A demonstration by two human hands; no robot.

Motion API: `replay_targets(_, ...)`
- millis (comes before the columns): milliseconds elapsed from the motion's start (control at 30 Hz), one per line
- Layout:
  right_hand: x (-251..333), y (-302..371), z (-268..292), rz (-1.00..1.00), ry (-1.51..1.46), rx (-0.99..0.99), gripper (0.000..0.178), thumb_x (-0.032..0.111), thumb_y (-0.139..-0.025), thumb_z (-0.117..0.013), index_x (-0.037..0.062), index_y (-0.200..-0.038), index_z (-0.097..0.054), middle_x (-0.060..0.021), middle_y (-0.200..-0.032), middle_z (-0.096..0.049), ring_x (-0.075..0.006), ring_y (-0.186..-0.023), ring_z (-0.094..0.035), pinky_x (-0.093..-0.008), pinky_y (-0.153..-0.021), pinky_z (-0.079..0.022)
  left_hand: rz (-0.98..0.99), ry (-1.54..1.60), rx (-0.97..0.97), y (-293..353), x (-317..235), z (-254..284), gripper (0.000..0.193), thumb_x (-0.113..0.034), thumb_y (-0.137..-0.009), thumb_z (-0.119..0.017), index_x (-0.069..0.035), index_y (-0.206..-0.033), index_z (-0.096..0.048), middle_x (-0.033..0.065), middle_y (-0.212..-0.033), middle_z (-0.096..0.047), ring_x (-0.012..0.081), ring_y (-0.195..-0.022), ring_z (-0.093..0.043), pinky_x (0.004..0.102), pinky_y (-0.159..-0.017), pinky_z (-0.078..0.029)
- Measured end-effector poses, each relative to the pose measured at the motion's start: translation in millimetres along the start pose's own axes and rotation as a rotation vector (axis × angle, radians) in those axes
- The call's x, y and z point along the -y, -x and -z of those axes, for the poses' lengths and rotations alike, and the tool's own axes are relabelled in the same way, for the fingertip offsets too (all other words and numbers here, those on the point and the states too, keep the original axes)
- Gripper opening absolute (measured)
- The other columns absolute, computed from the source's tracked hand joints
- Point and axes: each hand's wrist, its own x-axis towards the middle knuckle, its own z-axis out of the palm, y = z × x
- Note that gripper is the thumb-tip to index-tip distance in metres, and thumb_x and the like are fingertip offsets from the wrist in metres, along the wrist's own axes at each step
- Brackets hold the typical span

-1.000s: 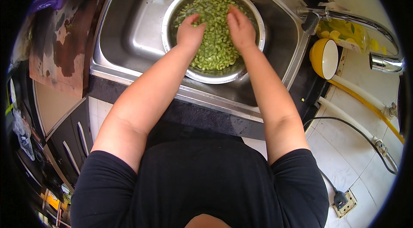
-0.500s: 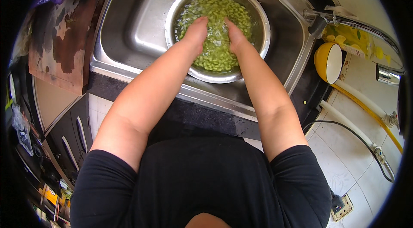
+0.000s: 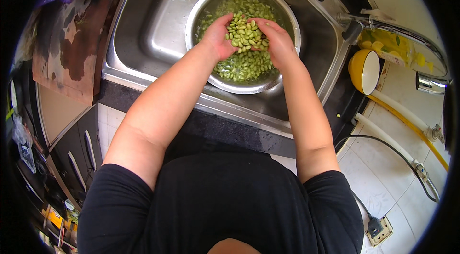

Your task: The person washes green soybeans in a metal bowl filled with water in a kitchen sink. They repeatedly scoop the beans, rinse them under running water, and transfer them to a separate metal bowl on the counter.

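A wide round metal basin (image 3: pixel 192 19) stands in the sink, filled with water and many pale green shelled beans (image 3: pixel 244 68). Above the water, my left hand (image 3: pixel 219 38) and my right hand (image 3: pixel 278 41) are cupped together around a heaped scoop of the beans (image 3: pixel 247 33). The left palm supports the pile from one side, and the right fingers curl around it from the other. Beneath the heap, the undersides of both hands are hidden. More beans lie under the water around and below them.
The steel sink (image 3: pixel 163 38) surrounds the basin. At its right are a faucet (image 3: pixel 354 26), a yellow bowl (image 3: pixel 365 72) tipped on its side and a yellow bottle (image 3: pixel 393 45). A stained wooden board (image 3: pixel 67 48) lies left. A plug (image 3: pixel 376 225) sits in a socket low at right.
Both hands have come up out of the water, where their fingers were submerged, and now hold a heap of beans between them. The basin has barely shifted.
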Motion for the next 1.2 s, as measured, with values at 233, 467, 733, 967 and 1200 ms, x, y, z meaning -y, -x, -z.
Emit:
replay_targets(233,-4,6,21,0.485,0.633,-0.144,0.020,0.020,-0.083,-0.055,0.0074,-0.097,-0.062,-0.0056,-0.104,-0.056,-0.0139,-0.098,-0.050,-0.0258,-0.079,-0.042,0.021,0.069,0.114,5,-1,-7,0.033,-0.028,-0.090,-0.037,-0.003,-0.107,-0.051,0.0127,-0.104,-0.057,0.0264,-0.098,-0.055,0.0461,-0.087,-0.043)
replay_targets(467,-14,11,-13,0.855,1.031,-0.372,0.018,0.017,-0.068,-0.065,0.0105,-0.085,-0.065,-0.0127,-0.109,-0.054,-0.0315,-0.102,-0.048,-0.0391,-0.089,-0.036,0.016,0.048,0.092,5,0,-5,0.032,-0.025,-0.087,-0.044,-0.001,-0.109,-0.049,0.0112,-0.104,-0.056,0.0240,-0.097,-0.054,0.0382,-0.084,-0.045)
replay_targets(733,-23,9,-16,0.879,0.858,-0.440,0.013,0.015,-0.071,-0.064,0.0094,-0.083,-0.063,-0.0087,-0.102,-0.056,-0.0264,-0.097,-0.049,-0.0352,-0.085,-0.038,0.002,-0.016,0.095,11,2,-12,0.033,-0.025,-0.087,-0.045,-0.001,-0.109,-0.050,0.0103,-0.104,-0.057,0.0227,-0.097,-0.054,0.0357,-0.086,-0.043)
replay_targets(967,-24,35,-1,0.408,-0.084,-0.279,0.016,0.014,-0.082,-0.058,0.0034,-0.094,-0.056,-0.0002,-0.078,-0.056,-0.0058,-0.061,-0.049,-0.0179,-0.052,-0.039,0.017,-0.097,0.252,9,4,-9,0.036,-0.023,-0.090,-0.039,0.001,-0.116,-0.044,0.0121,-0.114,-0.053,0.0230,-0.104,-0.052,0.0379,-0.091,-0.040)
replay_targets(1200,-34,33,4,0.695,0.420,-0.394,0.013,0.010,-0.077,-0.061,0.0055,-0.089,-0.061,-0.0028,-0.082,-0.054,-0.0105,-0.067,-0.052,-0.0227,-0.060,-0.045,-0.033,-0.235,0.238,8,9,-7,0.036,-0.012,-0.084,-0.051,-0.006,-0.118,-0.043,0.0107,-0.112,-0.054,0.0211,-0.102,-0.053,0.0361,-0.088,-0.043)
